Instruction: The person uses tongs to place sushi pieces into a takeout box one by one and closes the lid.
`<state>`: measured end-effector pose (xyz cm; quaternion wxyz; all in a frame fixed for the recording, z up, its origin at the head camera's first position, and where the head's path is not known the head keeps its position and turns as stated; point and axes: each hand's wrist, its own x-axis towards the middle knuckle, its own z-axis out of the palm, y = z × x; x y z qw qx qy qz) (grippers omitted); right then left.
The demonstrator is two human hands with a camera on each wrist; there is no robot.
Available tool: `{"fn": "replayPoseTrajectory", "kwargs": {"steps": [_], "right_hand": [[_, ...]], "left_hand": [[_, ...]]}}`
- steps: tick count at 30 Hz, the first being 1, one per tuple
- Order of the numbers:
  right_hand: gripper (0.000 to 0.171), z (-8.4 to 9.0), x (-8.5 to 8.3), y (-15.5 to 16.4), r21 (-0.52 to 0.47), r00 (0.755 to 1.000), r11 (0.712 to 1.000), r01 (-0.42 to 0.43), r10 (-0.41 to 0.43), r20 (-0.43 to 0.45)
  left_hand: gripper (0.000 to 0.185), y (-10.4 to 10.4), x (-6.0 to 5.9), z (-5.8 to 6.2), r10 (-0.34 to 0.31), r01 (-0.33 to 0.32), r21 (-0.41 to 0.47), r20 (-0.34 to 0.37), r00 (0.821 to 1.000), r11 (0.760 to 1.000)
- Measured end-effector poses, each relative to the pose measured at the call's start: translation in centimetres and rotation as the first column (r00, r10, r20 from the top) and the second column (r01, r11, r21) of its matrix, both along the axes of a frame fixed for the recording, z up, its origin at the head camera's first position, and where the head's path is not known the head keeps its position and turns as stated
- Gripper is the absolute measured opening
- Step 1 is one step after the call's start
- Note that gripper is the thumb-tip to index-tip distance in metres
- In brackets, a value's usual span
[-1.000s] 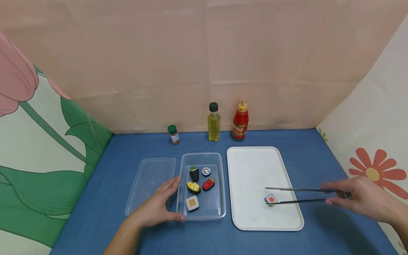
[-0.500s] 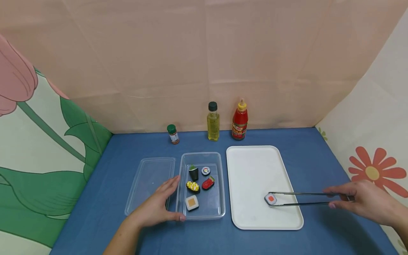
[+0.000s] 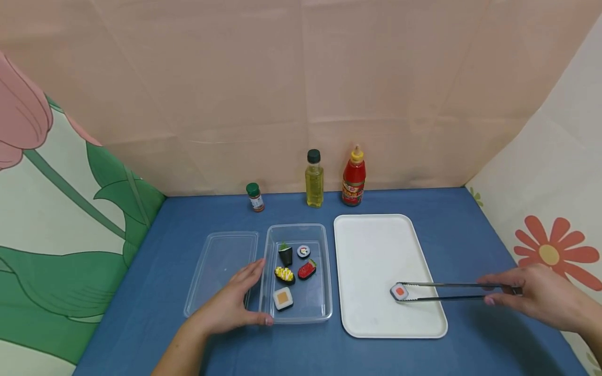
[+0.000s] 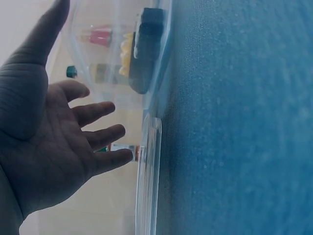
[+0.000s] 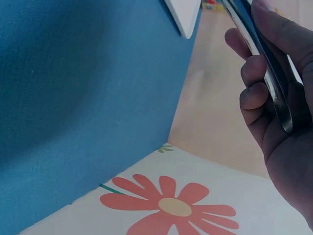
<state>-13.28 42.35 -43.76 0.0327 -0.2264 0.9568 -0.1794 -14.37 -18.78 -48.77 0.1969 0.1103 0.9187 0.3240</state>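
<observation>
Spreading across the whole lower scene: blue surface (image 3: 470, 230), backed by beige cloth with flower-print panels at either side. Lying right of centre on it: white tray (image 3: 376, 250), long side running away from the viewer. Sitting just left of the tray: clear container (image 3: 324, 271), holding five sushi pieces — a green-topped dark wrap (image 3: 285, 254), a small round roll (image 3: 303, 251), a yellow-topped piece (image 3: 284, 274), a red-topped piece (image 3: 307, 270) and a square white piece (image 3: 282, 298). Lying flat beside the container's left wall: clear lid (image 3: 221, 261). Resting against the container's near-left corner and over the lid's near edge: left hand (image 3: 232, 305), fingers straight and spread, gripping nothing. Hovering at the tray's right: right hand (image 3: 533, 295), fingers curled round metal tongs (image 3: 447, 291). Pinched between the narrow tong tips, on or just above the tray's near-right part: sushi roll (image 3: 399, 291), white with an orange centre. Standing at the far edge: ketchup bottle (image 3: 354, 177), oil bottle (image 3: 314, 179), small spice jar (image 3: 255, 197).
</observation>
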Motion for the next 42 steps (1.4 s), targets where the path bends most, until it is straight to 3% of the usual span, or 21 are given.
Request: {"fn": "replayPoseTrajectory", "kwargs": {"steps": [6, 13, 21, 29, 36, 42], "right_hand": [[0.042, 0.8, -0.4, -0.6, 0.025, 1.000, 1.000, -0.004, 0.005, -0.021], [0.043, 1.4, -0.9, -1.4, 0.015, 0.999, 1.000, -0.002, 0.002, 0.039], [0.037, 1.9, -2.1, -1.9, -0.065, 0.986, 0.989, -0.131, 0.123, -0.110], [0.037, 2.2, -2.3, -2.9, -0.135, 0.986, 0.982, -0.130, 0.115, -0.120], [0.038, 2.6, -2.9, -4.1, -0.164, 0.966, 0.962, -0.217, 0.187, -0.179], [0.036, 3.4, -3.7, -5.3, -0.115, 0.973, 0.976, -0.186, 0.167, -0.163]], "left_hand": [[0.127, 0.0, 0.0, 0.0, -0.001, 0.001, 0.003, 0.001, 1.000, 1.000], [0.125, -0.2, 0.0, 0.0, -0.016, 0.017, 0.027, -0.004, 1.000, 0.999], [0.124, -0.1, 0.0, 0.2, -0.014, 0.014, 0.030, -0.013, 1.000, 0.999], [0.124, -0.2, 0.3, 0.0, -0.013, 0.013, 0.039, -0.003, 1.000, 0.999], [0.124, -0.3, 0.4, 0.0, -0.013, 0.013, 0.038, -0.010, 1.000, 0.999], [0.125, -0.2, 0.3, 0.2, -0.009, 0.009, 0.029, -0.008, 1.000, 1.000]]}}
